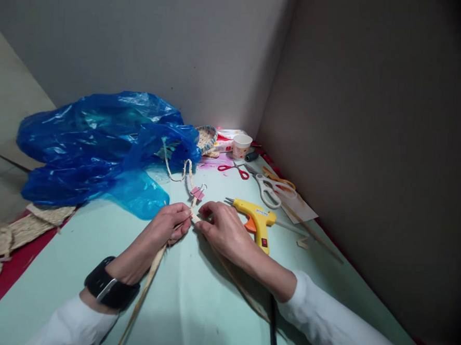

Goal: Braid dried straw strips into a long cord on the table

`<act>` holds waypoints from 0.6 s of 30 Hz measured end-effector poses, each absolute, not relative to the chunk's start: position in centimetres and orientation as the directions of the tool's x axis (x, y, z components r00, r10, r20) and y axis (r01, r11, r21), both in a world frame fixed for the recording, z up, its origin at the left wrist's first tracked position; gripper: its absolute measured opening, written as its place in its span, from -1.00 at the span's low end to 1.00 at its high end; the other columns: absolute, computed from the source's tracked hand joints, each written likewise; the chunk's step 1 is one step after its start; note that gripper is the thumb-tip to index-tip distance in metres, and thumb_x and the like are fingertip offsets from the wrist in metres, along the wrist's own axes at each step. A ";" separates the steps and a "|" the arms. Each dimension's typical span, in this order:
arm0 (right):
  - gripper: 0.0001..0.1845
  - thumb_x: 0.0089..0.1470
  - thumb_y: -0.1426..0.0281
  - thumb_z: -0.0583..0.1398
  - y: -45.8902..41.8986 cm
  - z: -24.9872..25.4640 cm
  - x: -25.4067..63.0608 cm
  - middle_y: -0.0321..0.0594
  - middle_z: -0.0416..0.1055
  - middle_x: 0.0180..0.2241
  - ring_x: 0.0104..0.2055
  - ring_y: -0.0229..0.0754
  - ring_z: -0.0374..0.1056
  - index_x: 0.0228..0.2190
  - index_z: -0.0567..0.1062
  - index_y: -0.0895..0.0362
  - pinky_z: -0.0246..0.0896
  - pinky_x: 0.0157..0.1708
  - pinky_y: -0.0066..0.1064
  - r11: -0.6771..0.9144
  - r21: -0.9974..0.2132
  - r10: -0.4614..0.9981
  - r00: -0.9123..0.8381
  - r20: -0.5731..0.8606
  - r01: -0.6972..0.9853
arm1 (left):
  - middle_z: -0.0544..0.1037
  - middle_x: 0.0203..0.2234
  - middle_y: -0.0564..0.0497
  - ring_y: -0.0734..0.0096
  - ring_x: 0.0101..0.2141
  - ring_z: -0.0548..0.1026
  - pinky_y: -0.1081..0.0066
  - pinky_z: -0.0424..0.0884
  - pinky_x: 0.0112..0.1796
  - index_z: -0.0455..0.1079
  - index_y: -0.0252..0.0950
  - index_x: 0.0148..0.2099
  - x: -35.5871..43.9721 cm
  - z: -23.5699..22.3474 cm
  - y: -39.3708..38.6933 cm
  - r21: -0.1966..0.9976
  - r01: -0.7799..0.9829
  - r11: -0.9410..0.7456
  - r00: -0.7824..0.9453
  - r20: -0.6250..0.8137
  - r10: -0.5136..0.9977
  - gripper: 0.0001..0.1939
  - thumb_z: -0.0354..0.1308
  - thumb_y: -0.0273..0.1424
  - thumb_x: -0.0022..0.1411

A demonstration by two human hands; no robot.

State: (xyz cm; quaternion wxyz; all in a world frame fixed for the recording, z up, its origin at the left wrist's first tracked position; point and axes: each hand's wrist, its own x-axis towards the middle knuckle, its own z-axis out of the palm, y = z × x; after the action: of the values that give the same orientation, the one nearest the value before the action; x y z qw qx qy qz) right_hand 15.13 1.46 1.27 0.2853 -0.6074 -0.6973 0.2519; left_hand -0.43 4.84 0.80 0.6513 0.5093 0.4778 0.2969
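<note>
A thin straw braid (189, 171) runs toward me from the blue bag, with a pink binder clip (197, 193) gripped on it. Just below the clip, my left hand (172, 223) is closed on the braid's working end. One long straw strand (142, 297) trails from under that hand toward me. My right hand (225, 227) is at the same spot, thumb and forefinger bent around a pale straw strand (195, 219). Another strand (242, 290) passes beneath my right forearm. The crossing of the strands is partly hidden by my fingers.
Right of my hand lies a yellow glue gun (257, 216). Beyond it are white-handled scissors (268, 190), red-handled scissors (240, 170) and a paper cup (242, 146). A crumpled blue plastic bag (100, 138) covers the back left. Woven straw pieces (23, 233) lie at the left edge.
</note>
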 end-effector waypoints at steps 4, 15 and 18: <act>-0.80 0.00 0.46 0.16 1.9 1.4 15.0 -0.18 0.50 -0.35 -0.28 -0.19 0.34 -0.29 0.52 0.18 0.04 -0.34 -0.44 0.149 -0.717 0.988 -0.136 0.076 0.681 | 0.20 -0.82 0.21 0.71 -0.81 0.00 0.66 -0.10 -0.77 0.15 -0.28 -0.54 -0.3 1.0 4.8 0.945 0.111 0.308 0.353 -0.327 0.876 -0.75 0.04 -0.37 0.17; -0.89 -0.03 0.43 0.15 2.5 1.4 14.3 -0.25 0.46 -0.49 -0.43 -0.25 0.27 -0.46 0.50 0.14 -0.06 -0.46 -0.45 0.084 -0.686 0.995 -0.098 0.018 0.722 | 0.24 -0.81 0.18 0.69 -0.83 -0.02 0.64 -0.12 -0.80 0.20 -0.28 -0.45 -0.4 1.0 5.1 0.934 0.110 0.340 0.335 -0.356 0.872 -0.82 -0.01 -0.39 0.22; -0.89 -0.02 0.42 0.17 2.5 1.7 14.5 -0.26 0.45 -0.52 -0.43 -0.26 0.27 -0.47 0.52 0.14 -0.05 -0.45 -0.46 0.118 -0.679 0.989 -0.145 0.018 0.724 | 0.23 -0.81 0.18 0.69 -0.83 -0.02 0.64 -0.12 -0.80 0.20 -0.29 -0.48 -0.4 1.0 5.1 0.932 0.102 0.349 0.344 -0.362 0.867 -0.78 -0.01 -0.41 0.23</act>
State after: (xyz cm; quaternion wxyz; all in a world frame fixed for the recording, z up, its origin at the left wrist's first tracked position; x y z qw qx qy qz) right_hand 14.49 2.52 1.70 0.2450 -0.6064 -0.7065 0.2703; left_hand -0.43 5.11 0.99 0.6566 0.4908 0.4932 0.2913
